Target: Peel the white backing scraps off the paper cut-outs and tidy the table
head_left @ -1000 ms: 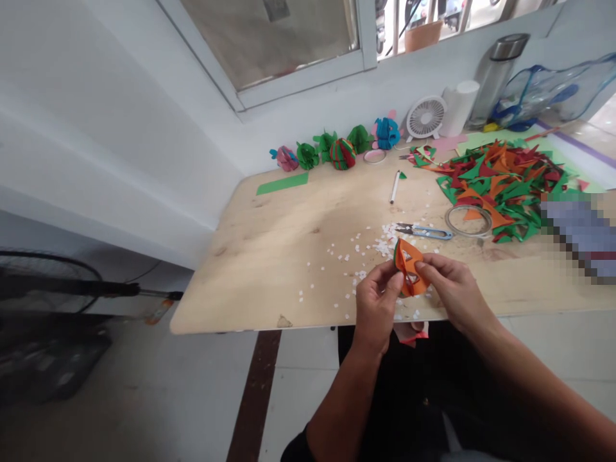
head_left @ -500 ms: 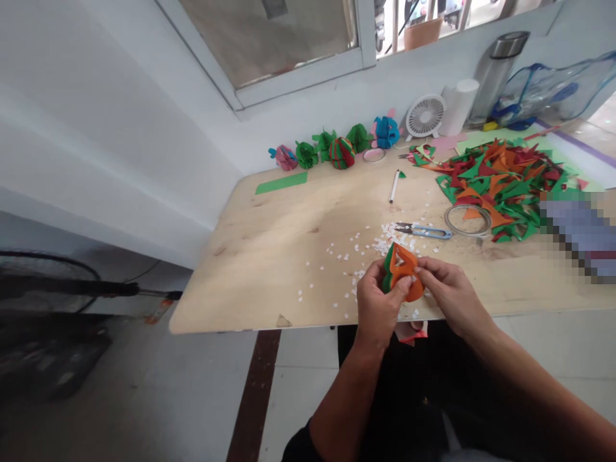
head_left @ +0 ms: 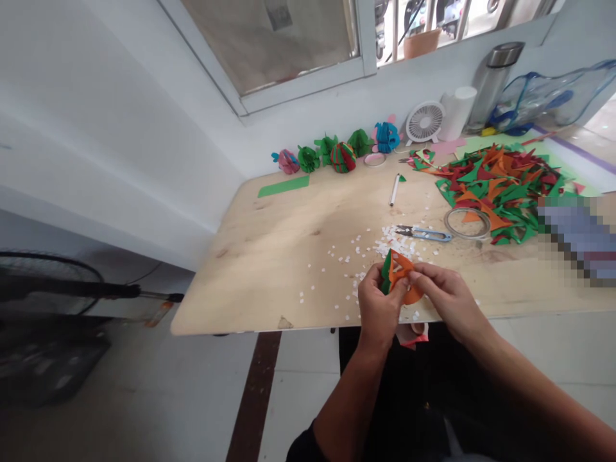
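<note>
A folded orange and green paper piece point(head_left: 400, 262) is held above the table's front edge, its orange face up and its green layer at the left. My left hand point(head_left: 379, 307) is closed around its left and lower side, thumb on the orange face. My right hand point(head_left: 450, 294) pinches at the paper's right side, thumb and forefinger together near my left thumb. Just beyond lie blue-handled thread snips point(head_left: 428, 235) and many small white paper bits point(head_left: 392, 240). Below the table edge, a reddish-pink and white item point(head_left: 414, 335) shows partly; its kind is unclear.
Coloured paper scraps point(head_left: 505, 179) are heaped at the right, beside a tape roll point(head_left: 468, 222) and a blurred-out flat object point(head_left: 580, 234). A white pen point(head_left: 394, 190) lies mid-table. Paper figures point(head_left: 343, 158), a small fan point(head_left: 425, 122) and a bottle point(head_left: 495, 86) line the wall.
The orange paper's upper flap tilts more to the right and lies lower. My right fingertips have shifted slightly left, towards my left thumb. The camera view has moved slightly.
</note>
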The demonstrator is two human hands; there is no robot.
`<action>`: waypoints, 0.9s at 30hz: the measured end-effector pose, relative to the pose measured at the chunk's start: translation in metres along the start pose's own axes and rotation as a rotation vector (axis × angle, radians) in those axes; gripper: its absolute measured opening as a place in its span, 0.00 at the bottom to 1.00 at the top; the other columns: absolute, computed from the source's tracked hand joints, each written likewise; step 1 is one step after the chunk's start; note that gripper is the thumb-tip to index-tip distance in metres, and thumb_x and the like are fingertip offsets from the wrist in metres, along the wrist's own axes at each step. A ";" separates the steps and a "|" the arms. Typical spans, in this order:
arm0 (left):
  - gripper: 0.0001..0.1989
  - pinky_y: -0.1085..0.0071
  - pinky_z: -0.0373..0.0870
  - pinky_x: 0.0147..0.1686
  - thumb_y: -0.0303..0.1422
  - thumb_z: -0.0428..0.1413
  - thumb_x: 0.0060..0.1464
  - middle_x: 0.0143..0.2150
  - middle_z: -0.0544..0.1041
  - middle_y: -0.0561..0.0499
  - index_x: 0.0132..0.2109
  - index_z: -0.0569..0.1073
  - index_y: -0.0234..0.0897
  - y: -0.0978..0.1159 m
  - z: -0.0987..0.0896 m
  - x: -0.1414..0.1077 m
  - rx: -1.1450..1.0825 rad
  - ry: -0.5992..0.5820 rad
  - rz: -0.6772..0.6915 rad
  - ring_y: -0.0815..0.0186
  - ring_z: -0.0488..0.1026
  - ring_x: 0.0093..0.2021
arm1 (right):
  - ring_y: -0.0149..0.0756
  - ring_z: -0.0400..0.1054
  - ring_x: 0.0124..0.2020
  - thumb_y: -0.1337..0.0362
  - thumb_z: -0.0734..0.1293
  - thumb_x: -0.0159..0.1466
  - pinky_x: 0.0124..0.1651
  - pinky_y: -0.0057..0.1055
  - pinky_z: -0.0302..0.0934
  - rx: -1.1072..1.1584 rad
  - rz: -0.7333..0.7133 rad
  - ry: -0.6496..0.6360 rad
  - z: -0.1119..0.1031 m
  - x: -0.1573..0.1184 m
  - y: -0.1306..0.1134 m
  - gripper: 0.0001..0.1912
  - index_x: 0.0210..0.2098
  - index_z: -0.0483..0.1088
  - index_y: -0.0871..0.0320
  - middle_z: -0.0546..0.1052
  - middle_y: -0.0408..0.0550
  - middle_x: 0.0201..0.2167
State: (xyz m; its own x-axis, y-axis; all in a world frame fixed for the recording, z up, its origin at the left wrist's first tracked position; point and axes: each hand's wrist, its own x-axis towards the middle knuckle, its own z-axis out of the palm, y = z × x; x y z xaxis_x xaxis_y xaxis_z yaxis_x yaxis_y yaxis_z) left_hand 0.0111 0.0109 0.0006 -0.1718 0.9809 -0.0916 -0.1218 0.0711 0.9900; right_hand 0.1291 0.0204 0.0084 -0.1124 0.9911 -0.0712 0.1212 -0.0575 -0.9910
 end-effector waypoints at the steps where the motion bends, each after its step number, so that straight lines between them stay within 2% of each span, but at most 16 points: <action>1: 0.08 0.72 0.70 0.37 0.30 0.60 0.46 0.33 0.78 0.51 0.37 0.76 0.34 0.000 0.000 0.000 0.003 -0.002 0.001 0.67 0.74 0.34 | 0.35 0.67 0.26 0.54 0.63 0.60 0.30 0.28 0.61 -0.004 0.010 0.000 0.000 0.000 0.000 0.14 0.26 0.72 0.58 0.75 0.45 0.23; 4: 0.08 0.72 0.70 0.38 0.29 0.60 0.47 0.34 0.78 0.50 0.37 0.77 0.34 0.002 -0.002 -0.002 -0.026 -0.022 -0.012 0.66 0.74 0.35 | 0.33 0.64 0.24 0.54 0.63 0.60 0.27 0.28 0.58 -0.052 0.009 0.033 0.002 0.000 0.002 0.15 0.25 0.71 0.58 0.73 0.44 0.21; 7: 0.08 0.73 0.70 0.36 0.31 0.60 0.46 0.34 0.79 0.49 0.37 0.77 0.34 0.005 -0.002 0.000 -0.171 -0.022 -0.085 0.67 0.74 0.34 | 0.32 0.64 0.23 0.55 0.63 0.61 0.26 0.27 0.57 -0.121 -0.014 0.031 0.002 -0.002 0.003 0.15 0.26 0.71 0.58 0.71 0.43 0.20; 13: 0.10 0.74 0.69 0.30 0.33 0.64 0.42 0.27 0.77 0.52 0.31 0.74 0.32 0.008 0.005 0.004 -0.446 0.060 -0.269 0.70 0.73 0.26 | 0.33 0.64 0.23 0.55 0.61 0.61 0.26 0.28 0.57 -0.237 -0.036 0.003 0.001 -0.006 0.000 0.15 0.26 0.72 0.58 0.72 0.44 0.20; 18: 0.09 0.74 0.69 0.32 0.31 0.65 0.40 0.27 0.77 0.52 0.29 0.75 0.32 0.011 0.005 0.000 -0.510 0.050 -0.302 0.71 0.73 0.27 | 0.34 0.65 0.24 0.55 0.61 0.62 0.29 0.29 0.58 -0.308 -0.060 0.007 0.000 -0.006 -0.002 0.16 0.26 0.72 0.58 0.73 0.44 0.21; 22: 0.12 0.73 0.70 0.34 0.32 0.67 0.36 0.28 0.78 0.51 0.31 0.76 0.32 0.013 0.001 0.000 -0.545 0.032 -0.362 0.70 0.74 0.28 | 0.32 0.64 0.22 0.54 0.61 0.62 0.26 0.28 0.56 -0.318 -0.064 0.038 0.001 -0.006 -0.001 0.17 0.25 0.72 0.58 0.72 0.43 0.20; 27: 0.13 0.72 0.70 0.34 0.35 0.67 0.36 0.26 0.77 0.52 0.28 0.75 0.32 0.012 0.001 0.004 -0.494 0.092 -0.320 0.71 0.73 0.26 | 0.33 0.65 0.23 0.54 0.61 0.62 0.26 0.28 0.57 -0.314 -0.064 0.015 0.000 -0.007 0.001 0.16 0.28 0.73 0.58 0.73 0.44 0.22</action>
State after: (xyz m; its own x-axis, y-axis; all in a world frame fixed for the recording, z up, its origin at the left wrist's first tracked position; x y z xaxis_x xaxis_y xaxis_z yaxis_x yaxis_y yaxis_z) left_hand 0.0095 0.0156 0.0126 -0.1326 0.9034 -0.4077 -0.6182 0.2462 0.7465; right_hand 0.1301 0.0134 0.0079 -0.1156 0.9933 -0.0061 0.4133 0.0425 -0.9096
